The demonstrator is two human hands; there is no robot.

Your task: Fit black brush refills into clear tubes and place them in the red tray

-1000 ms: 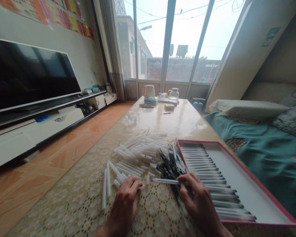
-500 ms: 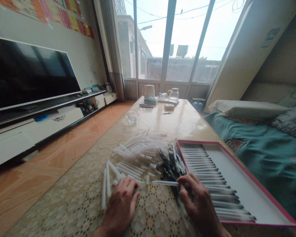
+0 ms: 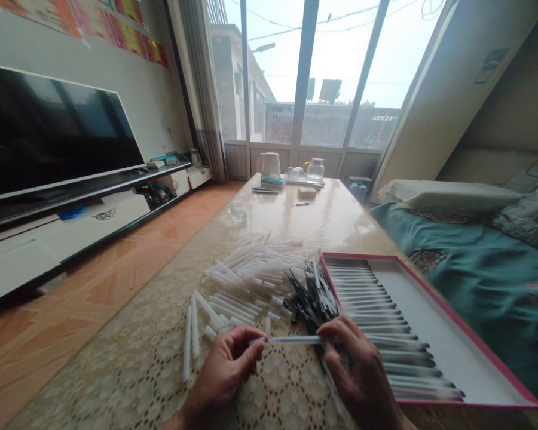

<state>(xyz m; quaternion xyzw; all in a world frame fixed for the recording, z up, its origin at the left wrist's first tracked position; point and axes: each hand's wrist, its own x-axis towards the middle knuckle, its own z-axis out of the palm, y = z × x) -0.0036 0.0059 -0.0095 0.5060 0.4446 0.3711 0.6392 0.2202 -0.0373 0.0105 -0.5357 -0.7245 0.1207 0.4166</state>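
My right hand (image 3: 356,364) is closed round a white, translucent pen (image 3: 296,340), held level with its tip towards the left. My left hand (image 3: 233,364) pinches a small clear pen cap (image 3: 253,341), mostly hidden by the fingers, right at the pen's tip. Beyond the left hand lie short clear caps (image 3: 268,324) and white pen barrels (image 3: 235,306), with a larger heap of barrels (image 3: 255,263) behind. A bundle of black and white refills (image 3: 311,295) lies just past my right hand, partly under it.
A pink-rimmed box (image 3: 475,352) on the right holds a row of dark-ended pens (image 3: 399,334). Farther along the patterned table (image 3: 130,370) stand a glass (image 3: 238,212), a small box (image 3: 307,193), a kettle (image 3: 269,164) and a glass jug (image 3: 315,171). A sofa (image 3: 466,257) borders the right side.
My left hand has lifted from the barrels and caps and turned towards the pen, now pinching a cap at its tip. My right hand has shifted slightly left with the pen.
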